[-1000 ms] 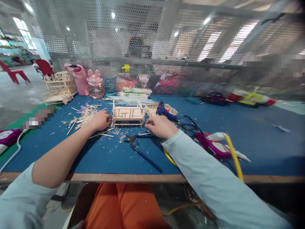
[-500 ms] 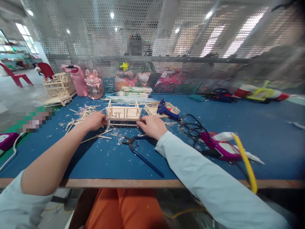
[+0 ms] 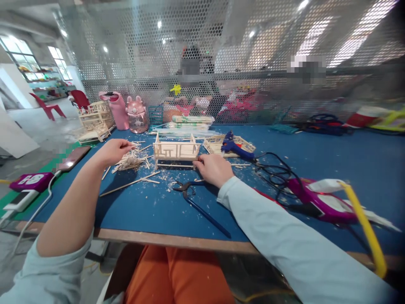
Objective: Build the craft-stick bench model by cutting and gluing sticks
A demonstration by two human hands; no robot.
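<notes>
A small pale wooden stick frame (image 3: 176, 151) stands upright on the blue table. My right hand (image 3: 215, 169) is closed on its lower right corner, thumb and fingers pinched. My left hand (image 3: 114, 151) hovers over a pile of loose short sticks (image 3: 129, 161), left of the frame; its fingers are pinched together, and what they hold, if anything, is too small to make out. Blue-handled pliers (image 3: 202, 211) lie open in front of the frame. A blue glue gun (image 3: 236, 148) rests on another stick piece (image 3: 213, 145) behind my right hand.
Black cable coils (image 3: 275, 171) and a purple-and-white device (image 3: 329, 202) with a yellow strap lie right. At the back stand a pink bottle (image 3: 119, 110), a clear pink jar (image 3: 137, 118) and a larger stick structure (image 3: 95, 122). A phone (image 3: 76, 158) and a purple power bank (image 3: 31, 181) lie left.
My left hand has left the frame's left side and moved left and up over the stick pile. My right hand stays at the frame's right corner. The view has turned left.
</notes>
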